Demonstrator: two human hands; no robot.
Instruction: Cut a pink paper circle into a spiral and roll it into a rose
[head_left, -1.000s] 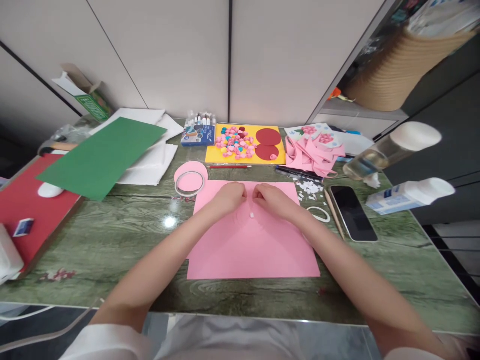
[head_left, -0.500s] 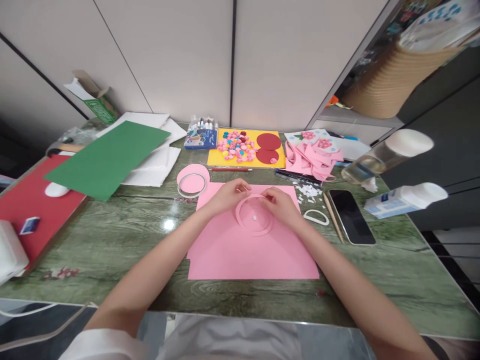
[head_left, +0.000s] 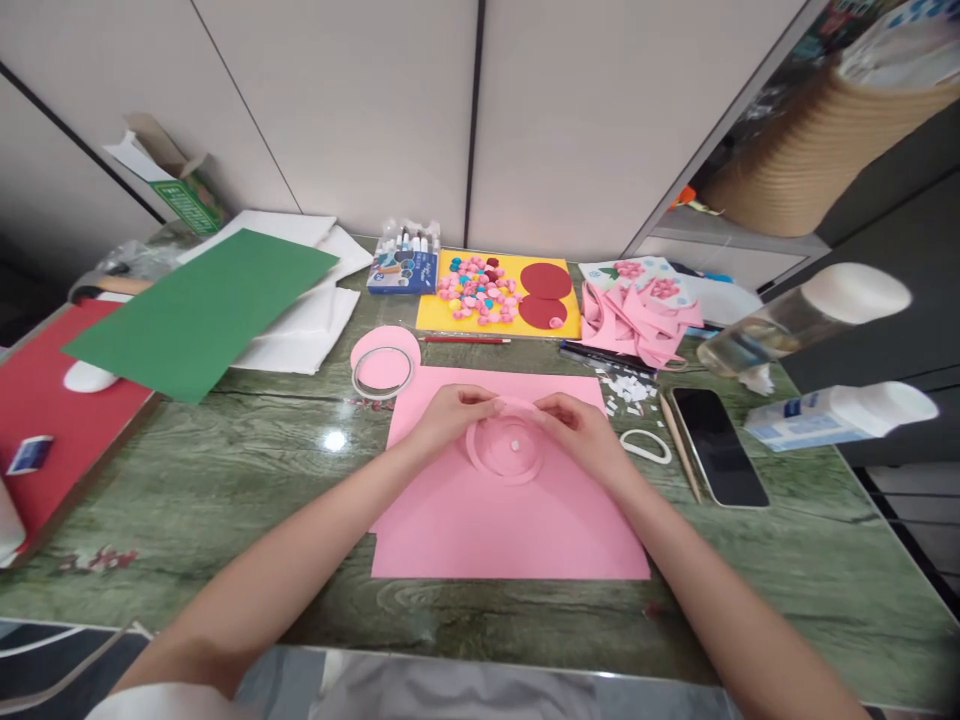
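Note:
A coiled pink paper ring (head_left: 504, 477), like a flat spiral, is held over a pink paper sheet (head_left: 465, 535). Near its middle shows a small white piece (head_left: 514, 446). My left hand (head_left: 459, 412) pinches the ring's far edge from the left, thumb and fingers together. From the right, my right hand (head_left: 576, 425) pinches the same far edge. A short stretch of pink strip runs between the two sets of fingertips. Whether the ring touches the sheet below, I cannot tell.
Beyond the sheet lie a red pencil (head_left: 465, 340) and a yellow sheet (head_left: 426, 318) bearing small paper rolls. White-handled scissors (head_left: 646, 447), a wooden stick (head_left: 679, 447) and a phone (head_left: 718, 447) are at right. A tape roll (head_left: 382, 395) rests on a pink disc at left.
My fingers have straightened and come down onto the ring's far edge, with the strip now stretched between them. The ring sits slightly nearer to me. The whole view has shifted a little.

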